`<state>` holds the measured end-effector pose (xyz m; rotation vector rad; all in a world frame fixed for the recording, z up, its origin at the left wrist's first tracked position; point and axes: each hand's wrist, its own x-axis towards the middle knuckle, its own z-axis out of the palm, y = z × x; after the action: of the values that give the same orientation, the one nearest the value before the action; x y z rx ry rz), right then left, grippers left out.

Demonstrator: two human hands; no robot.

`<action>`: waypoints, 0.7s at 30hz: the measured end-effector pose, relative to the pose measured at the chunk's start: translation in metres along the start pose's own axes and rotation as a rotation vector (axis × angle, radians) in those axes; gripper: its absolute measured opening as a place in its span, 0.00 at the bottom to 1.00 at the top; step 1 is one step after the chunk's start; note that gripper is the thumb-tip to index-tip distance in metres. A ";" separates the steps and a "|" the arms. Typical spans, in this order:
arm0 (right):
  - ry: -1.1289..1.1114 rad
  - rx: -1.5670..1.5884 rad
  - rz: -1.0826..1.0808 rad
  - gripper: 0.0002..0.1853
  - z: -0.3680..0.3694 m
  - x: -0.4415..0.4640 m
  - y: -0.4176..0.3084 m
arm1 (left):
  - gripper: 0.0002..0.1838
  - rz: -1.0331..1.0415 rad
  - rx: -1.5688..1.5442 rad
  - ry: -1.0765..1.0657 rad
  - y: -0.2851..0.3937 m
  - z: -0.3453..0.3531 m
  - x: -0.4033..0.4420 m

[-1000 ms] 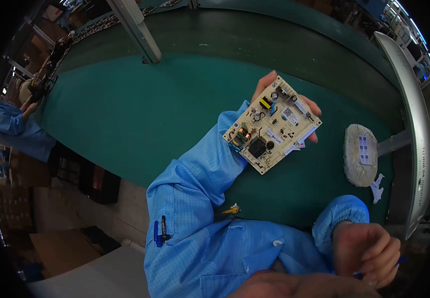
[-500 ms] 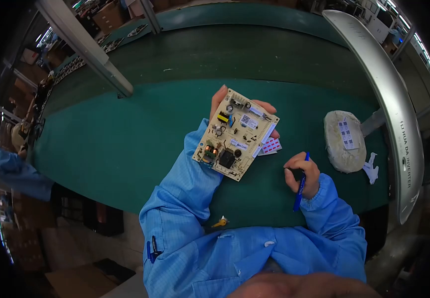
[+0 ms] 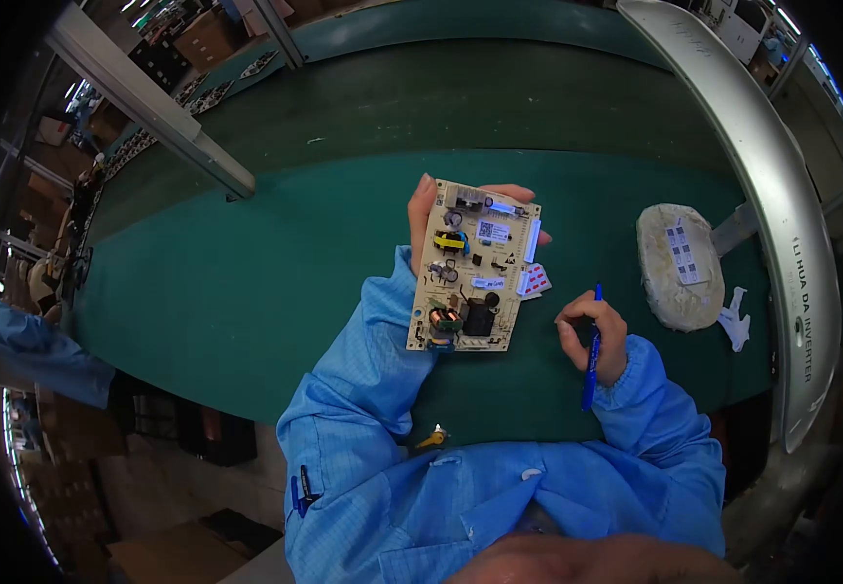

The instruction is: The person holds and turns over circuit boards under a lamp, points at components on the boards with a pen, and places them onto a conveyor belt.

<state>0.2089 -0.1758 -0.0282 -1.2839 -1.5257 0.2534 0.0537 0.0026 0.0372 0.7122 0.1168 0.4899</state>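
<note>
A cream circuit board (image 3: 475, 268) with coils, capacitors and white labels is held up by my left hand (image 3: 421, 209), whose thumb is at its left edge and fingers come round the top and right. A small sheet with red marks (image 3: 536, 281) shows at the board's right edge; what holds it is hidden. My right hand (image 3: 596, 336) is to the right of the board, fingers curled round a blue pen (image 3: 592, 360). The two hands are apart.
An oval wrapped bundle (image 3: 669, 292) with a label sheet lies at the right, beside a white scrap (image 3: 735, 319). A silver curved panel (image 3: 781, 224) rises past it. A yellow clip (image 3: 433, 438) lies near my body. A co-worker's blue sleeve (image 3: 47, 350) shows far left.
My right hand has come up from the lower right to beside the board, and the pen now shows. The board has shifted left and turned more upright, its marked sheet more visible.
</note>
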 end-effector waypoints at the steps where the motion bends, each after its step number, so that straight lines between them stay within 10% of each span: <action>1: 0.003 0.000 0.008 0.12 0.000 0.000 0.000 | 0.50 0.000 -0.022 0.000 0.000 0.000 0.000; 21: 0.046 -0.020 0.035 0.11 0.002 -0.002 0.012 | 0.36 0.087 0.327 0.057 0.037 -0.035 0.007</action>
<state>0.2137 -0.1719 -0.0389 -1.3249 -1.4717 0.2300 0.0359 0.0506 0.0352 1.0270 0.2232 0.5815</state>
